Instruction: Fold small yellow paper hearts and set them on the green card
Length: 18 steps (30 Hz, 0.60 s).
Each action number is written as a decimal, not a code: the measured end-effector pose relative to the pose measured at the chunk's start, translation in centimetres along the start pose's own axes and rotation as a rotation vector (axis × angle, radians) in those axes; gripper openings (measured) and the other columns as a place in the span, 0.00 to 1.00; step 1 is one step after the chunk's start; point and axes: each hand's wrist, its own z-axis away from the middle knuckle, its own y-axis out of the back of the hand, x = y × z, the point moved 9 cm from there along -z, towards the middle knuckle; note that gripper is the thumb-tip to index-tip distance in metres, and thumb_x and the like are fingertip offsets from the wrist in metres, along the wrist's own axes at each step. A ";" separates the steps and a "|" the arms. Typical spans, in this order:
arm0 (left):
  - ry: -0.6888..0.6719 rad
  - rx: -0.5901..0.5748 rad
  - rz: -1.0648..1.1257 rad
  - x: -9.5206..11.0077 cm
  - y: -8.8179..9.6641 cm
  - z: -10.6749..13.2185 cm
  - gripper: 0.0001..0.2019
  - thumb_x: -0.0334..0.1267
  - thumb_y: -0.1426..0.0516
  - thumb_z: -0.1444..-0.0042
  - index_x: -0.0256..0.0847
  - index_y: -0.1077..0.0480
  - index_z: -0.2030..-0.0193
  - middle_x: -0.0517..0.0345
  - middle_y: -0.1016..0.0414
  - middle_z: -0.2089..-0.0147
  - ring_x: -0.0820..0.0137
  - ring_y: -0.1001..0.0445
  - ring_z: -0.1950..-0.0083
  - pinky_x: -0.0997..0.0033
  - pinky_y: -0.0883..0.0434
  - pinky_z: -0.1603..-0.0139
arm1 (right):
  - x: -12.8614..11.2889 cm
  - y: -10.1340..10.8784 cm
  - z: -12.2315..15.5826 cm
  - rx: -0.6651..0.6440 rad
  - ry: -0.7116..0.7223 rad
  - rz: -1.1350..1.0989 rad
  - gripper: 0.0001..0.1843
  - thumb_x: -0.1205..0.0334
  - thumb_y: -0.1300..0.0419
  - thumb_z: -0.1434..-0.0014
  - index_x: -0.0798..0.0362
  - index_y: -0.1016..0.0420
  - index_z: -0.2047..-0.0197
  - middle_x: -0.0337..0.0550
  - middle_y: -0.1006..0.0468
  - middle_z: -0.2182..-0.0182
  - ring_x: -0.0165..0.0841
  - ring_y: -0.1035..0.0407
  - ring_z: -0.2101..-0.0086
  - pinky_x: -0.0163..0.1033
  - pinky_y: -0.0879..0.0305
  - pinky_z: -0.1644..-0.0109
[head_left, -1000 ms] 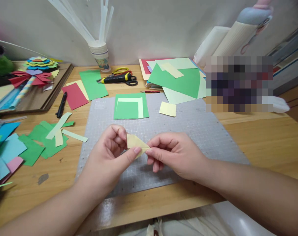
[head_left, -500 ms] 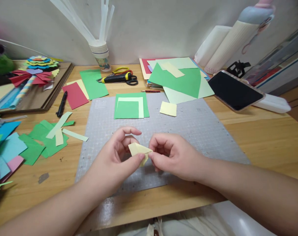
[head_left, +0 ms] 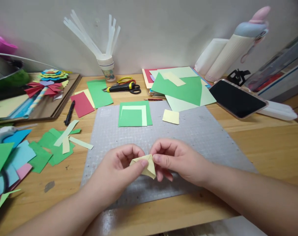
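Observation:
A small folded piece of pale yellow paper (head_left: 149, 168) is held between both hands, just over the grey cutting mat (head_left: 193, 137). My left hand (head_left: 125, 170) pinches it, thumb on top and fingers behind. At its upper right corner, my right hand (head_left: 177, 160) grips the paper between thumb and forefinger, the other fingers curled below. Beyond the hands, a flat yellow paper square (head_left: 171, 116) lies on the mat. Left of that square are stacked green paper squares (head_left: 131, 117) with a light green one between them.
Green paper scraps (head_left: 44, 152) and coloured offcuts (head_left: 21, 155) cover the left side. Scissors and a yellow-black cutter (head_left: 121, 87) lie at the back near a paper cup (head_left: 107, 70) of white strips. A paper stack (head_left: 180, 87), phone (head_left: 237, 98) and bottle (head_left: 234, 49) are at the right rear.
The folded yellow paper has been turned in the fingers, its point now upward at the right hand. My left fingers have closed in behind it. The whole view has shifted slightly.

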 end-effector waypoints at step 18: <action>0.052 -0.076 0.024 -0.1 -0.5 0.1 0.09 0.40 0.38 0.52 0.39 0.32 0.76 0.62 0.32 0.76 0.73 0.35 0.71 0.74 0.39 0.69 | 0.1 -0.4 0.4 -0.027 -0.013 0.064 0.14 0.56 0.34 0.48 0.55 0.33 0.71 0.34 0.29 0.80 0.24 0.36 0.80 0.27 0.42 0.79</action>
